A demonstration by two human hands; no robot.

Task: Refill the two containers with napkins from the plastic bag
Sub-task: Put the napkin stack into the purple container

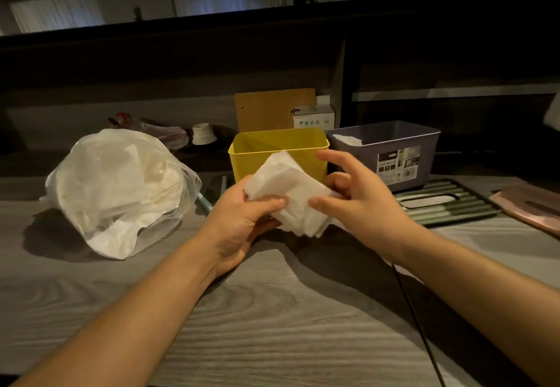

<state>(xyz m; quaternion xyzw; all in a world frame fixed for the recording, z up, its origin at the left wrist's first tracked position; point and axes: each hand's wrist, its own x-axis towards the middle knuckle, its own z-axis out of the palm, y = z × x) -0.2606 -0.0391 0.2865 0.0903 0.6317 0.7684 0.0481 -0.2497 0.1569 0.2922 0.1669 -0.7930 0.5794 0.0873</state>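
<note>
A stack of white napkins (288, 192) is held above the table, just in front of the yellow container (260, 150). My left hand (242, 220) grips the stack from below and the left, thumb on top. On the stack's right side rests my right hand (357, 201), thumb pressing the napkins, forefinger raised. The yellow container looks empty inside. The grey container (403, 144) to its right holds a few napkins at its left end. The clear plastic bag (121, 189) with more napkins lies at the left.
A green ribbed lid (448, 204) and a pink lid (533, 204) lie at the right. Behind the containers stand a brown board (272, 107) and a small white box (313, 116). A black cable (418, 326) crosses the grey wooden table (272, 326).
</note>
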